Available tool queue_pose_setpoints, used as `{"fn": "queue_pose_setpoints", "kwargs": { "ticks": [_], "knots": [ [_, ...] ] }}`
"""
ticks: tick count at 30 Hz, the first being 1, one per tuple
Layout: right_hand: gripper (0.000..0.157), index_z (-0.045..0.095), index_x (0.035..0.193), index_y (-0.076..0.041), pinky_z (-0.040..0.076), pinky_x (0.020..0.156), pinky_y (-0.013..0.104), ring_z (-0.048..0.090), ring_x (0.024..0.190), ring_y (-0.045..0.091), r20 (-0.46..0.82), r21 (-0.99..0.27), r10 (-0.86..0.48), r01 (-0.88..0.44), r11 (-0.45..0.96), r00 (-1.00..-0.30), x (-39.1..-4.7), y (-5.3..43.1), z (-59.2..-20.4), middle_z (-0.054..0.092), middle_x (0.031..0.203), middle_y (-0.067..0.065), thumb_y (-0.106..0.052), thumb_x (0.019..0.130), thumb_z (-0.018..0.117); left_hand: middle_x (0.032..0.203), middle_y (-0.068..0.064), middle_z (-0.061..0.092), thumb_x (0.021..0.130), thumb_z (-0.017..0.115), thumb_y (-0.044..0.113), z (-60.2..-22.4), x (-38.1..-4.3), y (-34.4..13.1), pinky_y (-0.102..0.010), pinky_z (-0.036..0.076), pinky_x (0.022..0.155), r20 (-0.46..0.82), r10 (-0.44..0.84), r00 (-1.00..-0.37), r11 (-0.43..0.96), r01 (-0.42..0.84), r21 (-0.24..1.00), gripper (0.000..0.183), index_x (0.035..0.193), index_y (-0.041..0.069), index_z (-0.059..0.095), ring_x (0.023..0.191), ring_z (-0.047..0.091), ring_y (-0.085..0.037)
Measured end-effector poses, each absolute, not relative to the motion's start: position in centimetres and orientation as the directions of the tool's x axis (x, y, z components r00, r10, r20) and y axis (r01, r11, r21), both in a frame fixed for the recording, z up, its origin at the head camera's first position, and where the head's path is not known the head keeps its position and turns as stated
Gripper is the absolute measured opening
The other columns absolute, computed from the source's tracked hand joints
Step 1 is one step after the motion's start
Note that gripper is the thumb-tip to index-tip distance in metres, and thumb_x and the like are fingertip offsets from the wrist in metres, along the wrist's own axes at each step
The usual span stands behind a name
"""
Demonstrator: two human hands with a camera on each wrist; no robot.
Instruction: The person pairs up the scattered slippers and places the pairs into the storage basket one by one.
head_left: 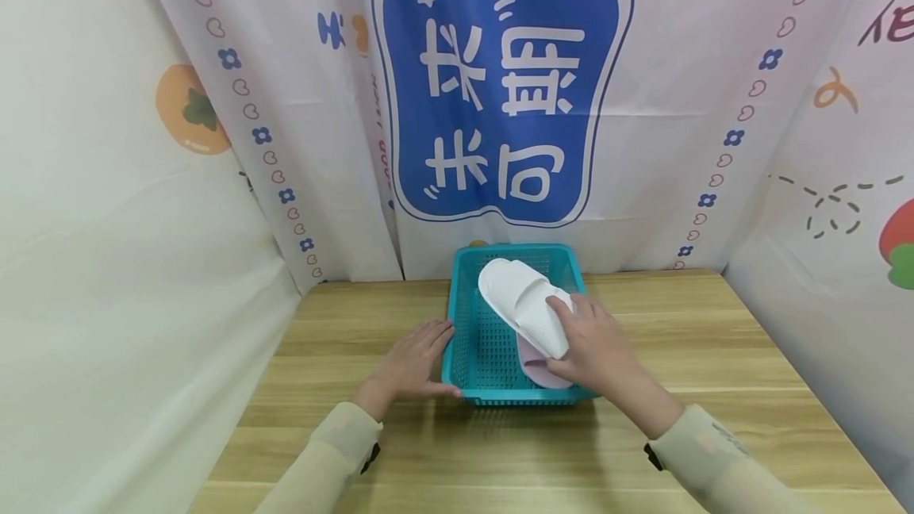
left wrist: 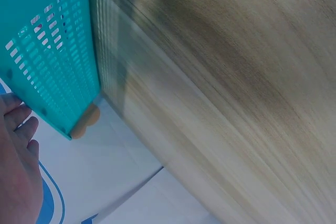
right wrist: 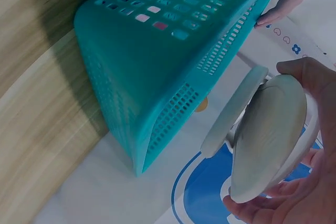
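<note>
A turquoise plastic basket (head_left: pixel 455 355) with perforated walls stands on the wooden table. Over its right part, my right hand (head_left: pixel 596 343) grips white slippers (head_left: pixel 528 304) at the heel end, their toes pointing to the far left. From the right wrist view, the thumb and fingers hold opposite edges of the white soles (right wrist: pixel 270 135), above the basket rim. Inside the basket lies a pink slipper (head_left: pixel 546 375), partly covered by the white ones and the hand. My left hand (head_left: pixel 414 359) rests against the basket's left rim, fingers fairly straight, thumb by the near left corner.
The wooden table (head_left: pixel 343 347) extends to both sides of the basket. Right behind the basket hangs a white printed cloth (head_left: pixel 643 205) with a large blue sign. More pale cloth (head_left: pixel 143 260) closes off the left and right sides.
</note>
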State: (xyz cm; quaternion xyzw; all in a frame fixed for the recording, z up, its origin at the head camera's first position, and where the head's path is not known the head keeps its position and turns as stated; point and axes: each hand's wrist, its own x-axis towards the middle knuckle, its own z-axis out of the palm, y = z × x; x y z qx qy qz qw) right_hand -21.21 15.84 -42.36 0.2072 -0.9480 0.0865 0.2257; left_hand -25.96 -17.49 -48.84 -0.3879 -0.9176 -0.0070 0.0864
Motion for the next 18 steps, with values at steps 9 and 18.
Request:
{"fn": "queue_pose_setpoints", "kwargs": {
  "ticks": [9, 18],
  "knots": [
    [0.095, 0.049, 0.136, -0.009, 0.053, 0.067, 0.047, 0.055, 0.087, 0.035, 0.433, -0.080, -0.298, -0.365, 0.927, -0.851, -21.8, 13.7, -42.3, 0.053, 0.115, 0.024, -0.058, 0.061, 0.081, 0.155, -0.015, 0.031, 0.078, 0.036, 0.086, -49.0, -25.9, -17.6, -0.042, 0.022, 0.115, 0.172, 0.707, -0.686, 0.702, 0.709, -0.060, 0.110, 0.148, 0.001, 0.035, 0.143, 0.025, -0.029],
    [0.090, 0.047, 0.137, -0.010, 0.049, 0.076, 0.051, 0.051, 0.093, 0.041, 0.407, -0.132, -0.243, -0.320, 0.938, -0.880, -22.6, 12.3, -42.3, 0.050, 0.116, 0.028, -0.049, 0.063, 0.081, 0.154, -0.015, 0.032, 0.078, 0.037, 0.086, -48.9, -25.9, -17.5, -0.041, 0.020, 0.116, 0.170, 0.701, -0.693, 0.709, 0.701, -0.069, 0.109, 0.149, 0.002, 0.036, 0.143, 0.025, -0.028]
  ]
}}
